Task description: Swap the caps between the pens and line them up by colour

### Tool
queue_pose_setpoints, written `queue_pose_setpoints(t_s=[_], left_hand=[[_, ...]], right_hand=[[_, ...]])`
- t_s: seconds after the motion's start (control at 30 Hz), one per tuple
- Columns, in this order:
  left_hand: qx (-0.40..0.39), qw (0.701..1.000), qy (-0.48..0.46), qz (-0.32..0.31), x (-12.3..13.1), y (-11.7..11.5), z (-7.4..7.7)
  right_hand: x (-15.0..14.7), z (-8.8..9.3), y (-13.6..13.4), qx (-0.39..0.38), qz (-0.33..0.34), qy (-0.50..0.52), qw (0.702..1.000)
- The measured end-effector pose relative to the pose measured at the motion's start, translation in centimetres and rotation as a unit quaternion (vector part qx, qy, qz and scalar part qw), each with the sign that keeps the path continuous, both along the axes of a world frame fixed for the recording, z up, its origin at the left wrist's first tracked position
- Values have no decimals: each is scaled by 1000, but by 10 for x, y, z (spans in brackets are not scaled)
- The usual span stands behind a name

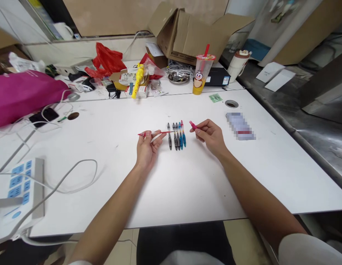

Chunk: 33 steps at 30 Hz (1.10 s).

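Smooth white surface lies open between slim pens and near edge; left hand pinches slender red rod, right hand pinches stubby pink piece.

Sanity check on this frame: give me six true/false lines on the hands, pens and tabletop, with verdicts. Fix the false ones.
1. The right hand holds a pink pen part. True.
2. The left hand is empty. False: it holds a slender red pen piece.
3. Five pens lie in a row on the white table. True.
4. The row lies to the right of both hands. False: it lies between them.
5. A plastic cup with a red straw stands farther back than the pens. True.
6. The white power strip is at the table's right side. False: it is at the left side.
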<state>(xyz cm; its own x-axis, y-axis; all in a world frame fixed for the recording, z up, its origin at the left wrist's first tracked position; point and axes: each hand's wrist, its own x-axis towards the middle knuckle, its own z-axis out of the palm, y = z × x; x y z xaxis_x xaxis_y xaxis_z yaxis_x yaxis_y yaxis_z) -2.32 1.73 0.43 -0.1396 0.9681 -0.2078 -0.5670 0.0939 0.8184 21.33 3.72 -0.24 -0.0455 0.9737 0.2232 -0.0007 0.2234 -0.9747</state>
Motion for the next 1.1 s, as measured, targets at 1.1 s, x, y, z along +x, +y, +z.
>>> queue_pose_setpoints(t_s=[1.1], left_hand=[[27,996,71,42,-4,1,3]], right_hand=[[-14,1,-9,-38,-54,-136,988]])
